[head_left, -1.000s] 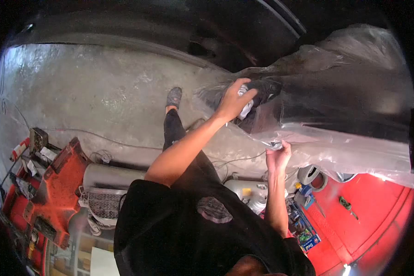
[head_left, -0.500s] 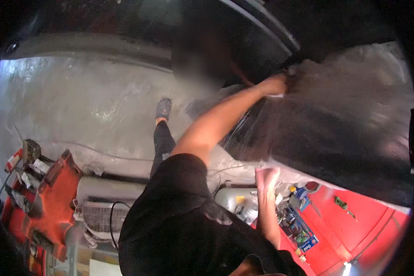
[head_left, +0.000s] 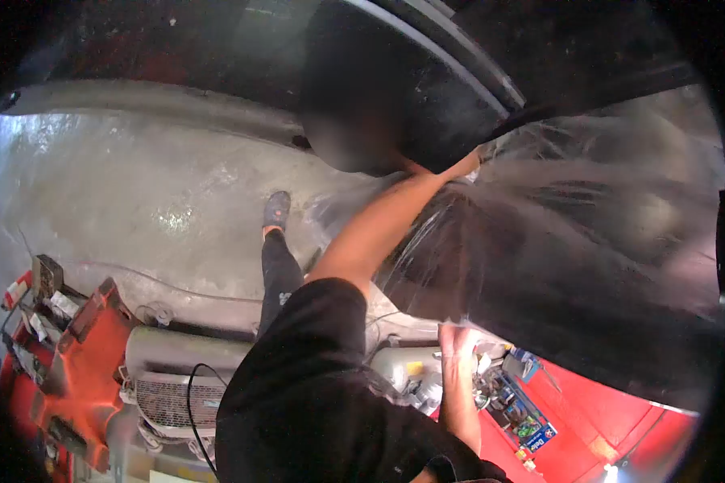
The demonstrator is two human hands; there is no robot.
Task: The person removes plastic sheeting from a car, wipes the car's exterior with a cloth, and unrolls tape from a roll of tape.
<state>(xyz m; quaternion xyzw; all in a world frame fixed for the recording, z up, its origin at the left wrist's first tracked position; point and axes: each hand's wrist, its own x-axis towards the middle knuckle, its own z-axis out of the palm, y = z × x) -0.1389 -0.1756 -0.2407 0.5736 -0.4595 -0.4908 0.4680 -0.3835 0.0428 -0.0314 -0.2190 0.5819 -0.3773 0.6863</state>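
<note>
The clear plastic sheet [head_left: 556, 233] lies spread over a dark surface on the right side of the view, wrinkled near its upper edge and pulled into fine creases toward its left end. The left hand [head_left: 467, 167] is at the upper left part of the sheet, at the end of an outstretched arm; a dark panel [head_left: 427, 97] with a pale curved trim partly covers it, and a small whitish bit shows beside it. Its fingers are hidden, so their spread and grip cannot be told. The right hand [head_left: 457, 340] is at the sheet's lower edge, its fingers drawn close together with the edge against them; whether they pinch it cannot be made out. Below the sheet, near the right hand, are a pale tank [head_left: 392, 366] with a yellow label and, over a red surface [head_left: 596, 386], a blue box [head_left: 537, 428] marked Delo, with small items crowded beside it. Well to the left of the sheet, past a shoe [head_left: 277, 211] on the concrete floor [head_left: 153, 193], are a worn orange-red frame [head_left: 89, 366] and a grey machine with a mesh guard [head_left: 177, 400].
</note>
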